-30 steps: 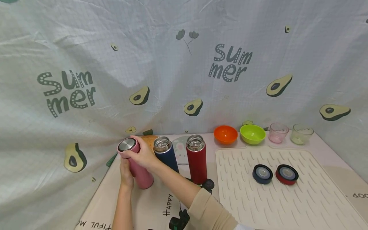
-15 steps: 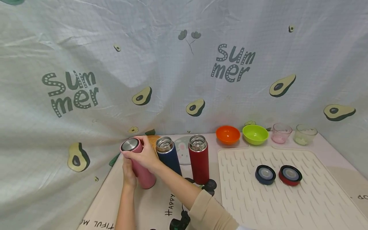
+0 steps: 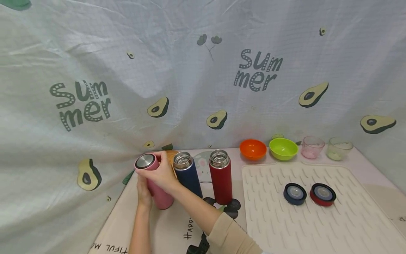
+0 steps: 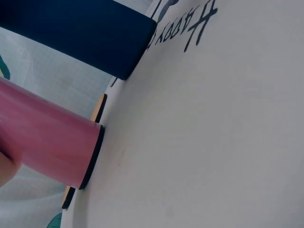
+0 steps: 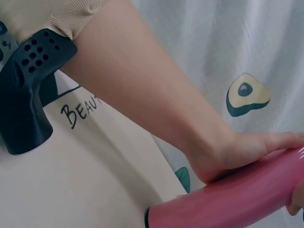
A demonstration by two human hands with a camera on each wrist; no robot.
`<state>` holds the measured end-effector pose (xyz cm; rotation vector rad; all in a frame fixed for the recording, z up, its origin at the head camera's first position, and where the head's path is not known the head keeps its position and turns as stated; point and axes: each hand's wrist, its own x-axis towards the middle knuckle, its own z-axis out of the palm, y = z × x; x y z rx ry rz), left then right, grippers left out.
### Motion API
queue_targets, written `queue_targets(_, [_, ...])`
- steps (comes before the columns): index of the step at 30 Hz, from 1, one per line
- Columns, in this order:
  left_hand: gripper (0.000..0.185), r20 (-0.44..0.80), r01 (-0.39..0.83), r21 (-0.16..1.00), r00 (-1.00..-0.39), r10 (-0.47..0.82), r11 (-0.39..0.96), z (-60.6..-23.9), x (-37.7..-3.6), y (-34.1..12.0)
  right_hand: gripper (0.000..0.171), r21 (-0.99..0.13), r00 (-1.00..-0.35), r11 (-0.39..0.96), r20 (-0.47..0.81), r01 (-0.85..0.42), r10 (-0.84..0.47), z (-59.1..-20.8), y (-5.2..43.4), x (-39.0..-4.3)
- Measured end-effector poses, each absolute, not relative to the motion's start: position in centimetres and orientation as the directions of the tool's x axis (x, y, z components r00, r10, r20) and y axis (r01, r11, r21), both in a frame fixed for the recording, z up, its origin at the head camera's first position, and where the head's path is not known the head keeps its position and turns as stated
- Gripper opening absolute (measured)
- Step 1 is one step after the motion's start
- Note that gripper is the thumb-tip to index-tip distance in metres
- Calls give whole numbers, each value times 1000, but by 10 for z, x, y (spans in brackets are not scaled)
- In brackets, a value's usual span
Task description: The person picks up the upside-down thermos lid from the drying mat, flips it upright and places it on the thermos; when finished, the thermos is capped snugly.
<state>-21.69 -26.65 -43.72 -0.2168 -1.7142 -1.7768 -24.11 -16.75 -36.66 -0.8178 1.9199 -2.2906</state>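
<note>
A pink vacuum flask stands upright at the left of the table. My left hand grips its body from the left side; the right wrist view shows that hand lying along the pink wall. From the right, my right hand holds the pink lid with a steel top, thumb in front and fingers behind. The lid sits on the flask; whether it is loose cannot be seen. Close by on the right are a navy flask and a red flask, both upright and uncapped with steel mouths showing.
On the cream ribbed mat lie a navy lid and a red lid. Behind it stand an orange bowl, a green bowl, a pink glass and a greenish glass. A printed curtain hangs behind the table.
The right hand's fingers have shifted slightly around the pink lid. The flask stays in place; the whole scene drifts a little rightward as the head view turns.
</note>
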Motion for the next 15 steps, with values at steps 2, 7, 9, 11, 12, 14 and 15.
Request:
queue_targets(2, [51,543,553,830,-775,-324,69,-439,-217,-266,57,-935,-860,-205,348,-289,-374,-367,-167,-241])
queue_targets(7, [56,554,561,824,-767,-324,83,-441,-216,-266,57,-943,-851,-230,320,-241,-417,-366,-165,-242])
queue_targets(9, [53,545,551,830,-771,-330,84,-440,-216,-266,55,-938,-855,-252,327,-239,-404,-366,-165,-243])
queue_targets(11, [52,532,540,838,-778,-335,76,-439,-216,-266,55,-937,-859,-241,331,-252,-389,-366,-165,-243])
queue_targets(12, [52,526,535,842,-781,-336,76,-439,-216,-266,56,-940,-861,-225,329,-258,-388,-365,-165,-243])
queue_targets(14, [53,520,527,846,-786,-333,77,-439,-216,-266,58,-947,-861,-174,317,-269,-398,-364,-164,-244])
queue_targets(15, [55,520,527,846,-788,-329,78,-439,-216,-266,60,-952,-859,-152,306,-266,-411,-363,-164,-244])
